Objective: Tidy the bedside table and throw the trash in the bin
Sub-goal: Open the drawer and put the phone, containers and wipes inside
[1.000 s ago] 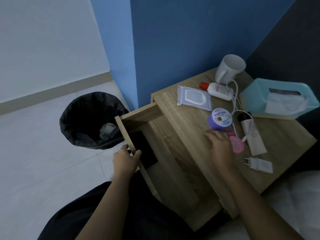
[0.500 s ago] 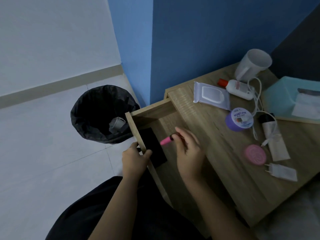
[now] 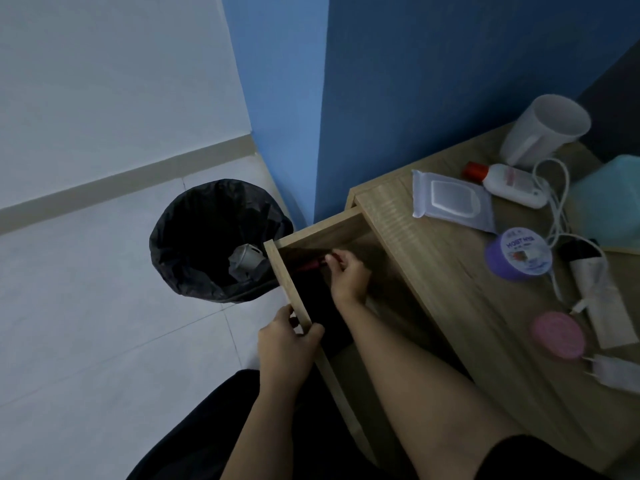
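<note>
Tube (image 3: 309,264), pink, pinched by the right hand (image 3: 348,275) mid-frame inside the drawer (image 3: 318,230), points left at the front panel (image 3: 292,289) gripped by the left hand (image 3: 287,344).

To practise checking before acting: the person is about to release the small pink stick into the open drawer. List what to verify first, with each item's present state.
1. Drawer pulled out far enough: ok, well open.
2. Left hand steadying the drawer: ok, it grips the front panel's top edge.
3. Right hand holding the pink stick over the drawer's inside: ok, pinched at the fingertips.
4. Landing spot free: cannot tell; the inside is dark, and a black flat item lies there.
5. Table top tidied: not ok; purple jar, pink compact and charger lie out.
</note>
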